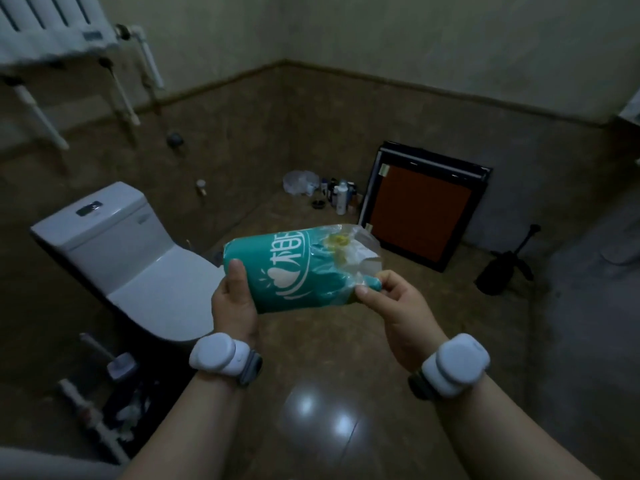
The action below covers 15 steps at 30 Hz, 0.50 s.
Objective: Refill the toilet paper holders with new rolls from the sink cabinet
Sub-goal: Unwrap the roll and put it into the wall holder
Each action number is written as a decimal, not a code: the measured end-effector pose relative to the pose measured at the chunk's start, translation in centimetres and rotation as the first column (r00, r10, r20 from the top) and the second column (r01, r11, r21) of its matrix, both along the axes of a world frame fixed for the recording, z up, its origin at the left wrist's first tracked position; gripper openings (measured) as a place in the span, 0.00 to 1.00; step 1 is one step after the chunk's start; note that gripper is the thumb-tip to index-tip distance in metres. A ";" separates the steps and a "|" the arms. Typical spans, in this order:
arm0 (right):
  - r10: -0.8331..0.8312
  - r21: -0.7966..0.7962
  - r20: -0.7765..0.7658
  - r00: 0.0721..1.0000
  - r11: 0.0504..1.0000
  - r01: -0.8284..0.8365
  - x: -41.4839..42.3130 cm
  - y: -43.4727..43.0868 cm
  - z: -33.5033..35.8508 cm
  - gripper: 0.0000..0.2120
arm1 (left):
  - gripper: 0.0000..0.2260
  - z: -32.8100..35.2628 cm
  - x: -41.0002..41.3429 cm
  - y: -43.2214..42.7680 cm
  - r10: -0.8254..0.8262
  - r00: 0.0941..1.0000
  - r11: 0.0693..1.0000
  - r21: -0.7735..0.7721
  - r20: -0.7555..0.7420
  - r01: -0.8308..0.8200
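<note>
A teal plastic package (298,271) of toilet paper is held in the air between both hands, in front of the chest and above the brown tiled floor (311,358), just to the right of the white toilet (138,258). The package lies tilted, its left end lower and closer to the camera, its right end raised toward the far corner, with white lettering and a heart-shaped mark printed across the side.

The left hand (233,303) is wrapped around the lower left end of the package, the thumb laid flat along the teal face and the palm cupped beneath; the fingers are hidden behind the wrap. The right hand (391,299) is closed in a pinch on the loose, crumpled clear plastic at the package's right end (the wrap there looks torn open, with pale paper showing inside), the thumb and forefinger pressed together on the film and the remaining fingers curled. Both forearms are extended forward from the bottom of the frame, and a white band-mounted device (221,355) is worn on each wrist.

Against the far wall a dark-framed panel (422,209) with a reddish face is leaned, and beside it a cluster of bottles (339,195) is set on the floor. A dark toilet brush (505,268) lies to the right.
</note>
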State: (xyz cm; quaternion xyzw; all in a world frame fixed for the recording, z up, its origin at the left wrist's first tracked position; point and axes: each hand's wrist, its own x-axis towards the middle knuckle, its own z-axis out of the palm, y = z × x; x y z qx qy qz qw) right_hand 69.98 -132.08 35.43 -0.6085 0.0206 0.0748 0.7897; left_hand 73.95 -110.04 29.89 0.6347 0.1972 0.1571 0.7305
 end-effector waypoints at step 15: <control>-0.039 -0.047 -0.081 0.996 0.998 0.035 14.2 6.0 -1.2 0.02 | 0.33 2.0 7.8 5.6 0.187 0.978 0.930 0.305 0.093 -0.207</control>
